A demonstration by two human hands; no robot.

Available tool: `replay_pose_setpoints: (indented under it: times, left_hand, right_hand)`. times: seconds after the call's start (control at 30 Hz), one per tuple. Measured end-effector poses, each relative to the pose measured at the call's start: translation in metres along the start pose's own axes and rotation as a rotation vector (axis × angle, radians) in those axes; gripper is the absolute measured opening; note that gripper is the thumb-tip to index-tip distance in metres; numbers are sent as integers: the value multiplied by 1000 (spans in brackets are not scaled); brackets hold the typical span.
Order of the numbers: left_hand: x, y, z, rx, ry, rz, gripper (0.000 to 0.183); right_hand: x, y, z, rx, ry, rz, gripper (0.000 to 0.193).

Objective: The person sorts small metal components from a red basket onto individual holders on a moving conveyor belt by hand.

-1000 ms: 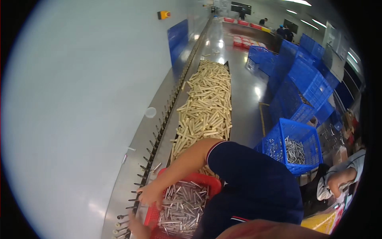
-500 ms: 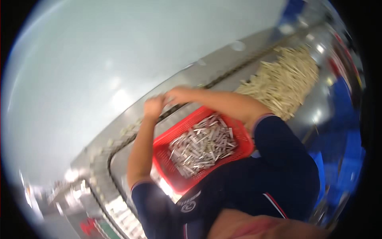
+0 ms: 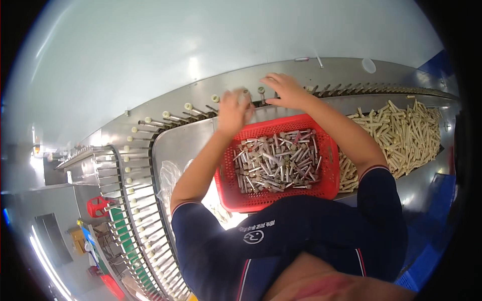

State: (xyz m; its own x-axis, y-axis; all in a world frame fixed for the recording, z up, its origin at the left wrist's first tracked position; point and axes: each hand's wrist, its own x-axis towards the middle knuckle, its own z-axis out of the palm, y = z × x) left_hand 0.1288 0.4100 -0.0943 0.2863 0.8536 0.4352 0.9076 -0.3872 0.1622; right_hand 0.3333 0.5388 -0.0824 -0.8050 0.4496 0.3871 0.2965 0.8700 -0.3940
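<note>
My left hand (image 3: 232,111) is over the conveyor track just beyond the basket. Its fingers are smeared by motion, and I cannot tell whether they hold anything. To its right my right hand (image 3: 286,91) has thumb and index finger spread apart, with nothing visible between them. Close to those fingertips stands a metal spindle with a round cream-coloured cap (image 3: 261,90). Another capped spindle (image 3: 246,92) rises beside the left fingers. Nearer my body is a red perforated plastic basket (image 3: 329,185), holding many silvery tubes with dull ends (image 3: 281,163).
Cream-coloured sticks (image 3: 396,135) lie heaped at the right. A track of capped spindles (image 3: 129,180) curves down the left side. Clear plastic film (image 3: 169,178) lies left of the basket. A small white lid (image 3: 368,65) and loose tubes (image 3: 320,62) rest along the far ledge.
My hands, close together over the track before, are now apart, both shifted rightward in the picture. The right hand's fingers have spread. The view has turned, and the basket appears further right.
</note>
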Motion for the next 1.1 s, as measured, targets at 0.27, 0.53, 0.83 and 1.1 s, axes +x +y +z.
replay_pose_setpoints:
  times: [0.27,0.53,0.83,1.1]
  left_hand:
    - [50,-45,8,91,-44,8,11]
    - [4,48,-35,-354,-366,-125,29]
    - [-44,-98,-50,353,153,-279,49]
    - [-32,-103,-33,109,-26,-188,22]
  right_hand:
    - [40,2,-3,-83,-292,117,23]
    - [-25,-38,-61,414,-571,140,44]
    - [33,-44,32,110,-161,-127,82]
    - [93,-50,71,-39,-251,40,30]
